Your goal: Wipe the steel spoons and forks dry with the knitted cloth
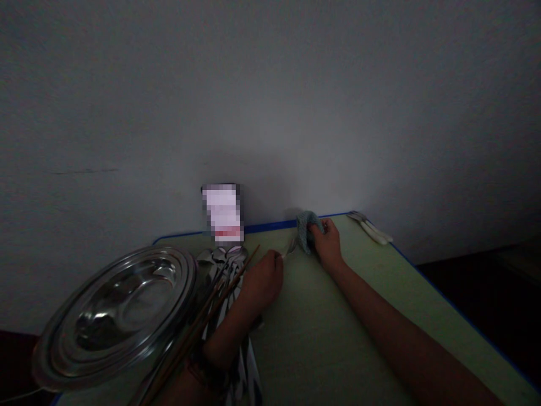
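My left hand is closed around the handle of a metal spoon, whose bowl points toward the back of the green table. My right hand is closed on a bunched blue-green cloth, which sits against the spoon's bowl. Both hands are near the table's far edge by the wall.
A steel plate stands at the left, with several chopsticks and spoons beside it. A blurred bright card leans on the wall. White-handled utensils lie at the far right corner. The table has a blue rim.
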{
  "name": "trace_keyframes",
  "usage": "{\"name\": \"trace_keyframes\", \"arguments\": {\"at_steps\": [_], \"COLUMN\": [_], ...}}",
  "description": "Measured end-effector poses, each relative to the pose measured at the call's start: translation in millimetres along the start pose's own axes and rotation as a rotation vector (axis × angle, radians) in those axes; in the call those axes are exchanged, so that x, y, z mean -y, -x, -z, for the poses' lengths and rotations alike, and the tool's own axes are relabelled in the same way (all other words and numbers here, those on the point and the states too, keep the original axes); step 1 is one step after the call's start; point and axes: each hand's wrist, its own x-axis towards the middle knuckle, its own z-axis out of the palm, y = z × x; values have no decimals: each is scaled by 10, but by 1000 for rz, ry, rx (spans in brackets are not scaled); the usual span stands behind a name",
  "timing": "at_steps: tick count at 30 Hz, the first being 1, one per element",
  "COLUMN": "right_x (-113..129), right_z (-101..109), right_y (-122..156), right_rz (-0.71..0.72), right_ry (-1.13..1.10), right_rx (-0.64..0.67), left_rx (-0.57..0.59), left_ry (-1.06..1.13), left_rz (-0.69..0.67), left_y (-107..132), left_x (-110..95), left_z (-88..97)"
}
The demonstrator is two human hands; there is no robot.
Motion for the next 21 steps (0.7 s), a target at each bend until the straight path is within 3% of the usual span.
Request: {"name": "trace_keyframes", "arguments": {"at_steps": [5, 10, 13, 15, 16, 19, 21], "right_x": [47, 643, 934, 960, 929, 790, 751], "right_z": [75, 433, 573, 576, 555, 474, 451], "right_y": [-151, -354, -343, -274, -232, -124, -92], "right_rz": [-39, 65, 272, 283, 274, 296, 316], "right_ry": [67, 183, 367, 587, 696, 731, 721], "right_rx": [60, -36, -121, 25, 216, 567, 723], "left_rx": [11, 66, 91, 99, 102, 102, 100], "left_ry": [7, -33, -77, -103, -115, -140, -147], "left_rz": [43, 49, 23, 1, -9, -35, -43], "left_y": [9, 36, 41, 44, 45, 51, 52], "left_x": [-11, -45, -53, -56, -58, -66, -70], "left_z": [36, 49, 30, 15, 9, -2, -7]}}
